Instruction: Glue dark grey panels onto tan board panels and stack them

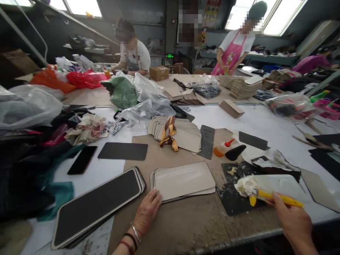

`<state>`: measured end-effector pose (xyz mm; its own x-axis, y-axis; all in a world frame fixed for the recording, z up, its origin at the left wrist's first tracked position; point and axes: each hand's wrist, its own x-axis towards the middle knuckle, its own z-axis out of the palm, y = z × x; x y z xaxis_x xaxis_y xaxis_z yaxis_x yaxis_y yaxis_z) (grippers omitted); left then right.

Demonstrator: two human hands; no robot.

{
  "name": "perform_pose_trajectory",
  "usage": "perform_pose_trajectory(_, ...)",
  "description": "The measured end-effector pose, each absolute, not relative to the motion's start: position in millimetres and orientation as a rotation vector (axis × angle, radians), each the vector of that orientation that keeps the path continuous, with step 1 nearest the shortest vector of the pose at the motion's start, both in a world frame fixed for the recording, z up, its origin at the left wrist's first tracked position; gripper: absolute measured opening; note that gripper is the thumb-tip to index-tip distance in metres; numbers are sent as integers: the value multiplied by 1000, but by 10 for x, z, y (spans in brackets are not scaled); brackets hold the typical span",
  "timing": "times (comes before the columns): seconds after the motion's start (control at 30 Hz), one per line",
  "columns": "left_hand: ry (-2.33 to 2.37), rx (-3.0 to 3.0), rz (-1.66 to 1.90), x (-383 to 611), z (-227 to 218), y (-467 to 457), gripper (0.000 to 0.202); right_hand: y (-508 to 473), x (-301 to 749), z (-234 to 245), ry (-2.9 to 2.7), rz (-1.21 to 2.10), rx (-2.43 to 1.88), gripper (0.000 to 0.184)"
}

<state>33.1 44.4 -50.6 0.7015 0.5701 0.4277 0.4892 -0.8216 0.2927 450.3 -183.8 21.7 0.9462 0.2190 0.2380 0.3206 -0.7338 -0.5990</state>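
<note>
Left hand (145, 212) is lying flat and open on a stack of pale boards (183, 180) with a white smear across its top, right grip (292, 221) is holding a yellow-handled spatula (281, 198) against a paste-laden plastic tray (278, 186), and a ribbon-tied stack (183, 136) is sitting unsmeared on the tabletop (265, 120).

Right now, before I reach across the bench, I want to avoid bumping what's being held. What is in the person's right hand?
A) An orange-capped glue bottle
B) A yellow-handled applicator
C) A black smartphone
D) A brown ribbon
B: the right hand grips the yellow-handled applicator, whose far end lies beside the white paste on a translucent plastic tray.
</note>
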Motion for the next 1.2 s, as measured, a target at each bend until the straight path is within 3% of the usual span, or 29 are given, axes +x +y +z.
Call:
perform_pose_trajectory(0.1,873,2714,756,309,-499,453,21,-1831,4420,244,-92,22,-2053,23)
perform_pose_trajectory(0.23,865,2702,762,304,-485,468,19,-1463,3895,350,-31,239,-1657,29)
perform_pose_trajectory(0.43,857,2659,813,306,-491,477,18,-534,2765,334,-120,673,-1496,41)
perform_pose_trajectory(0.6,859,2638,816,311,-481,493,19,-8,2225,121,-337,836,-1537,43)
perform_pose_trajectory(0.83,857,2643,818,312,-473,497,24,106,2216,7,-500,800,-1640,44)
perform_pose_trajectory(1.2,828,2650,882,281,-568,500,24,-357,3369,29,-424,363,-2001,48)
